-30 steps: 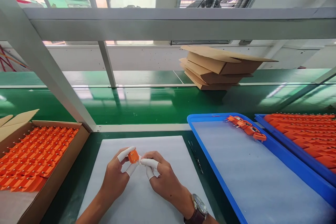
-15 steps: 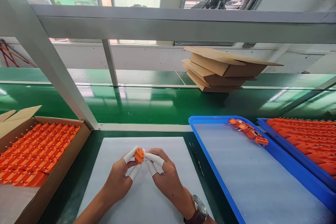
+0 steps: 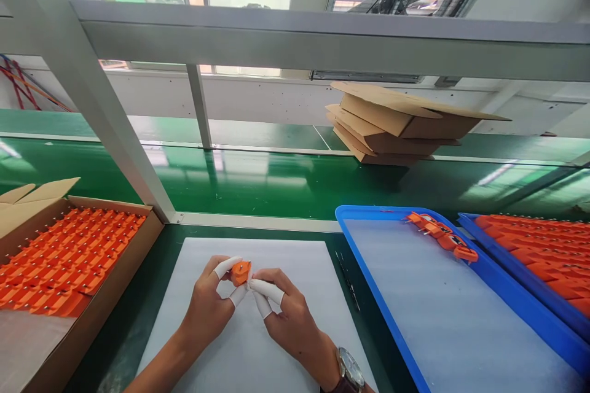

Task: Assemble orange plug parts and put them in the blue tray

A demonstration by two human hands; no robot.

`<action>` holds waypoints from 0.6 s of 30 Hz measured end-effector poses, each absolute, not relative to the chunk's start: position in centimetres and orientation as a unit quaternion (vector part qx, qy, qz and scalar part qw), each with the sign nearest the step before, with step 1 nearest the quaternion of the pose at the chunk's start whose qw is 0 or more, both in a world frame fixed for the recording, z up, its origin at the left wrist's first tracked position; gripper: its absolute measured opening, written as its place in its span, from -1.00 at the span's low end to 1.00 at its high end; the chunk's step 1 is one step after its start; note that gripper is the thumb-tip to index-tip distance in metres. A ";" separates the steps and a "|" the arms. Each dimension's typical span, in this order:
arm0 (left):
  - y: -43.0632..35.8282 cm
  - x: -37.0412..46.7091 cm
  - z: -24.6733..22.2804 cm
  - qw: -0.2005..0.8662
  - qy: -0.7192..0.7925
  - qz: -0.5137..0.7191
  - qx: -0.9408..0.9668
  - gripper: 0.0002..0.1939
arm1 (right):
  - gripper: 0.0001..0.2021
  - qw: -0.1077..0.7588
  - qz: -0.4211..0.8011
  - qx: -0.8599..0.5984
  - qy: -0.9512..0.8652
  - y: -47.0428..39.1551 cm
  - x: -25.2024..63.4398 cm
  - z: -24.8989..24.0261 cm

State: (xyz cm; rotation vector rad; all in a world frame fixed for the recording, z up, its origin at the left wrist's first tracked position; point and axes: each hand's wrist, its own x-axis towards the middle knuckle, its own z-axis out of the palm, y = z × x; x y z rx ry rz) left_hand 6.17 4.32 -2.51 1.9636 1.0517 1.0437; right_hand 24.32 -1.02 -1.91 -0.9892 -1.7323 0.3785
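Observation:
In the head view, my left hand (image 3: 208,304) pinches a small orange plastic part (image 3: 240,273) between thumb and index finger, both in white finger cots. Dark specks show on the face turned towards me. My right hand (image 3: 291,316), also with white-covered fingertips, is closed right beside the part's right side. Its fingertips are pressed together; whatever they hold, if anything, is too small to make out. Both hands are above a white sheet (image 3: 193,344) on the dark green bench.
On the left, an open cardboard box (image 3: 117,264) holds rows of orange parts. At right is a blue tray (image 3: 373,295) with several orange parts (image 3: 442,236), beside another full blue tray (image 3: 511,264). Thin dark tools (image 3: 348,282) lie between sheet and tray. Folded cartons (image 3: 391,129) are stacked behind.
The orange part has turned in my left fingers and tilted, showing another face. My right fingertips have shifted slightly lower along its side. The whole view has swung a little.

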 end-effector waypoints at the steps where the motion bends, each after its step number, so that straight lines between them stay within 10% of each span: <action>1: 4.2 6.2 -2.4 0.325 0.406 0.394 0.758 -0.62 | -0.52 0.529 0.153 -0.412 -0.726 -1.1 24.2 -1.9; 18: 4.7 5.6 -2.3 0.343 0.436 0.339 0.760 -0.61 | -0.43 0.470 0.097 -0.514 -0.711 0.0 26.5 -3.2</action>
